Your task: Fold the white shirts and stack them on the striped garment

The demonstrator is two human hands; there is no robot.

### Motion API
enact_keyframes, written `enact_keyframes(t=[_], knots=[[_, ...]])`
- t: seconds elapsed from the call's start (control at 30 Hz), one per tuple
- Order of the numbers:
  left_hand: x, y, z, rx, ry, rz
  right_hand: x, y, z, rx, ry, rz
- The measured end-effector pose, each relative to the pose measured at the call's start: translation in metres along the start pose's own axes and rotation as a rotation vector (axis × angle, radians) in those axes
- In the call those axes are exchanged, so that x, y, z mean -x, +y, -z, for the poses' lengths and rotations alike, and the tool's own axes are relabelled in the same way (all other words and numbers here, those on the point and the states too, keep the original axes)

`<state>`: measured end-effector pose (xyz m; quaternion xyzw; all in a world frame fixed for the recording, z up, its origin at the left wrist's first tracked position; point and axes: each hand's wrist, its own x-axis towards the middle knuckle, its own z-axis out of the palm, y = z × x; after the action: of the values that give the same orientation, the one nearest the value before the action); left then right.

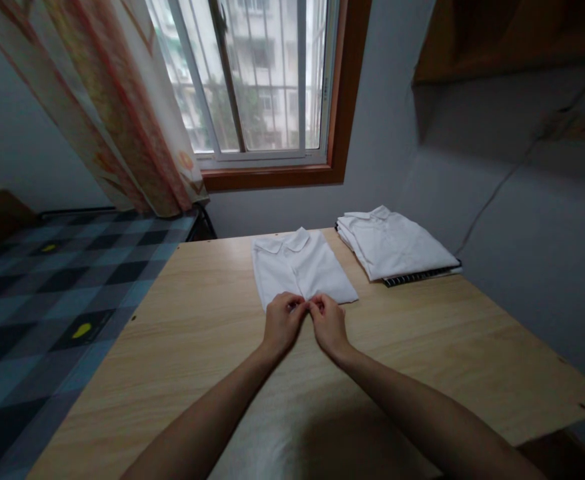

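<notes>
A white collared shirt [299, 267], folded into a rough rectangle, lies on the wooden table [212, 333] with its collar towards the window. At its near edge my left hand [283, 321] pinches the fabric close to the middle. My right hand [329, 324] pinches the same edge just beside it, and the fingertips of both hands almost meet. The cloth between the fingertips is mostly hidden by the fingers.
A stack of folded white shirts [397, 243] sits at the table's far right, with a black striped item [412, 276] under it. On the left is a bed with a checked cover [87, 280]. Behind the table are a window [262, 80] and a curtain [122, 100].
</notes>
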<state>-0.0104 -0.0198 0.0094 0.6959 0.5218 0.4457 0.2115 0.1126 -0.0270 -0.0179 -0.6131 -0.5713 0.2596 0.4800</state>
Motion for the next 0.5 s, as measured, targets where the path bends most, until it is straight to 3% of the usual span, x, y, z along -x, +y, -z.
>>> enact_keyframes(t=[0.3,0.5], knots=[[0.007,0.007,0.001,-0.017,-0.014,-0.134,0.002,0.001,0.001,-0.083,-0.018,-0.018],[0.005,0.002,0.001,-0.023,0.021,-0.020,0.003,-0.007,0.005,-0.135,-0.052,-0.039]])
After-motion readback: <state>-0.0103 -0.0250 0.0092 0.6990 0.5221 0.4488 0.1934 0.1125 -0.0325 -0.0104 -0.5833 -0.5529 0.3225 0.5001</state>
